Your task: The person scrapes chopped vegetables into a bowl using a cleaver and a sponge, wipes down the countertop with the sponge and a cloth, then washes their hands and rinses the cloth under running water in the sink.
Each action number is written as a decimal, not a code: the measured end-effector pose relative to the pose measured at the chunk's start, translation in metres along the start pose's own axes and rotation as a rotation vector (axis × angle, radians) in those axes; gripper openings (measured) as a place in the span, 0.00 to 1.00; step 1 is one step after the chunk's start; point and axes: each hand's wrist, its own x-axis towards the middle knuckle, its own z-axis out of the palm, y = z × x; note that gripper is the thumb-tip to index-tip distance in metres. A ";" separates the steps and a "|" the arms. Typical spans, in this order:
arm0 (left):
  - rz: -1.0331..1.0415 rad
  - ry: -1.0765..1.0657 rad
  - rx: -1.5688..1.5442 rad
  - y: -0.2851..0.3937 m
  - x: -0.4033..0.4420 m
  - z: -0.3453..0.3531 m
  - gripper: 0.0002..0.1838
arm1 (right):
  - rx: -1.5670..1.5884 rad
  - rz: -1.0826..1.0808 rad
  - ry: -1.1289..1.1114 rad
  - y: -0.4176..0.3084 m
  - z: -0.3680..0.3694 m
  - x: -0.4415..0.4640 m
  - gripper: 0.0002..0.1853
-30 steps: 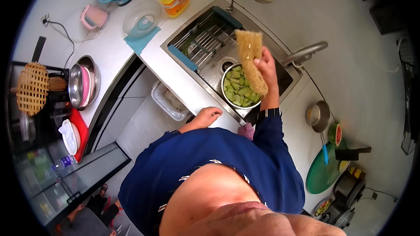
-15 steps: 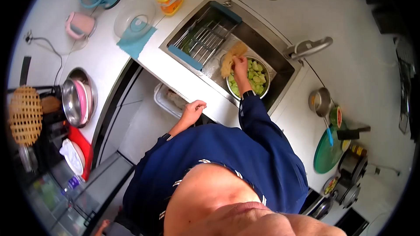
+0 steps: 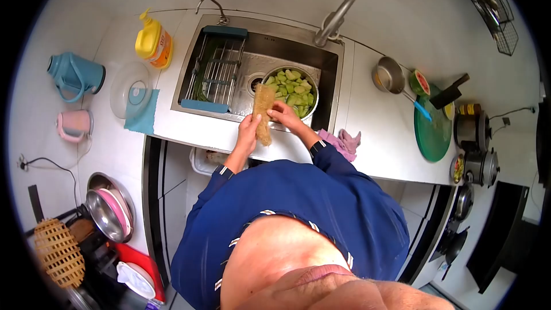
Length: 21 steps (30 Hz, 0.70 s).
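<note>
A long tan loofah [image 3: 263, 112] is held upright at the sink's front edge, between both hands. My left hand [image 3: 248, 130] grips its left side, and the fingers of my right hand [image 3: 283, 115] are closed on its right side. Just beyond my right hand, a round metal pot [image 3: 315, 88] full of cut green vegetable pieces [image 3: 291, 87] stands in the sink [image 3: 328, 74]. A metal rack with blue ends [image 3: 205, 105] spans the sink's left part.
The faucet [image 3: 334, 21] rises behind the sink. To the left are a yellow bottle [image 3: 154, 45], a clear lid [image 3: 131, 90] and a blue cloth [image 3: 142, 116]. A purple cloth [image 3: 344, 142], a saucepan [image 3: 390, 76], a green board [image 3: 431, 132] and a cleaver [image 3: 449, 92] are on the right.
The loofah has come out of the sink toward my body. My left hand has moved up to it and taken hold beside my right hand. The view has turned.
</note>
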 end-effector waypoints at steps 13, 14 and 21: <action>0.007 0.347 -0.004 0.020 -0.024 -0.023 0.11 | 0.065 0.562 0.810 0.103 -0.149 0.015 0.16; 0.013 0.356 -0.008 0.023 -0.028 -0.022 0.11 | 0.149 0.580 0.785 0.116 -0.154 0.025 0.16; 0.023 0.426 0.021 0.018 -0.055 -0.021 0.12 | 0.395 0.695 0.730 0.148 -0.164 0.058 0.21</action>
